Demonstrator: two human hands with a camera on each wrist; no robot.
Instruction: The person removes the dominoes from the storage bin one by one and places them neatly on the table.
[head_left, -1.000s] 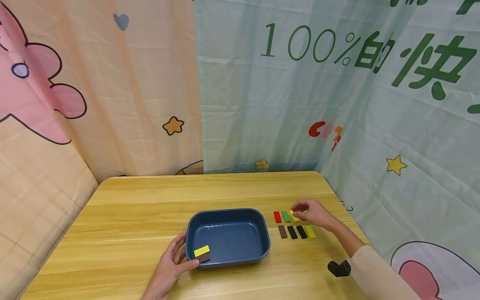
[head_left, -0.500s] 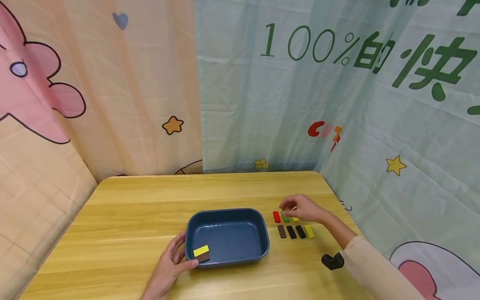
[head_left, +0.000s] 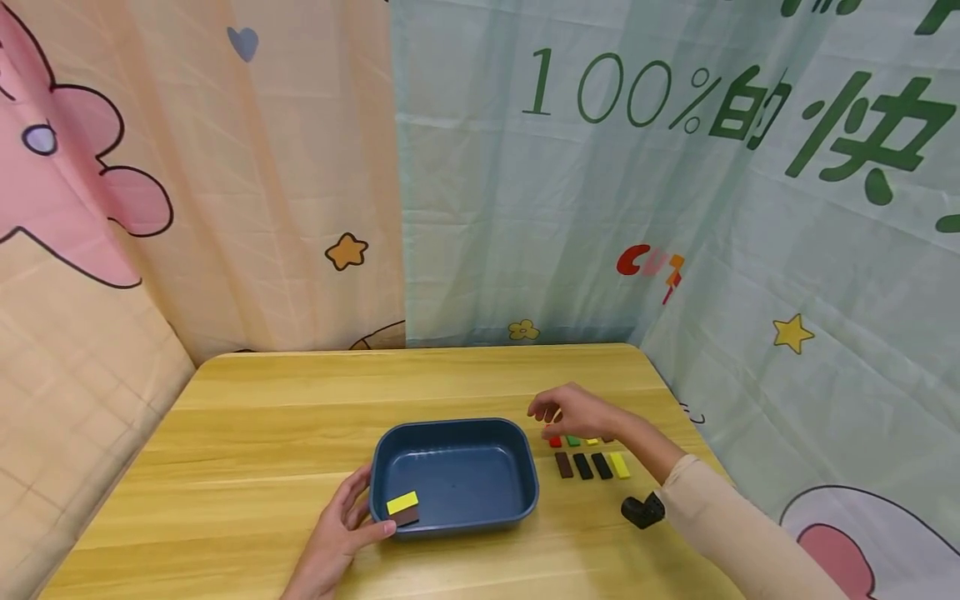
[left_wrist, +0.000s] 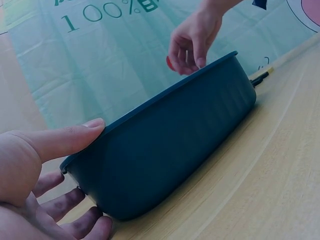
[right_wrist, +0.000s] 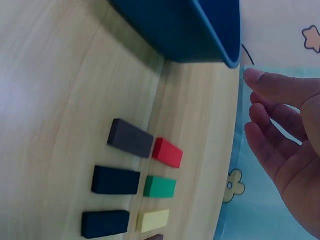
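Probably you're choosing: your right hand (head_left: 578, 413), fingers parted (nothing held), hovers near the red block (right_wrist: 168, 152), toward the right edge of the table (head_left: 225, 450); left hand (head_left: 347, 525) grips the tub (head_left: 480, 526). Picking likely needs a lower pinch.

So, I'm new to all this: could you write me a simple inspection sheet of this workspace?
Surface: wooden table, light wood grain.
Job's things: blue bin holding a yellow block and a brown block in its near-left corner; eight more blocks in two rows to its right.
Clutter: nothing seen, apart from a black device beside the right sleeve.
Left grip: a bare hand holding the bin's left end, thumb on the rim.
Right grip: a bare hand holding nothing; the head view shows it partly hiding the red block.
Cables: nothing seen.
Surroundings: printed cloth behind the table and at both sides.
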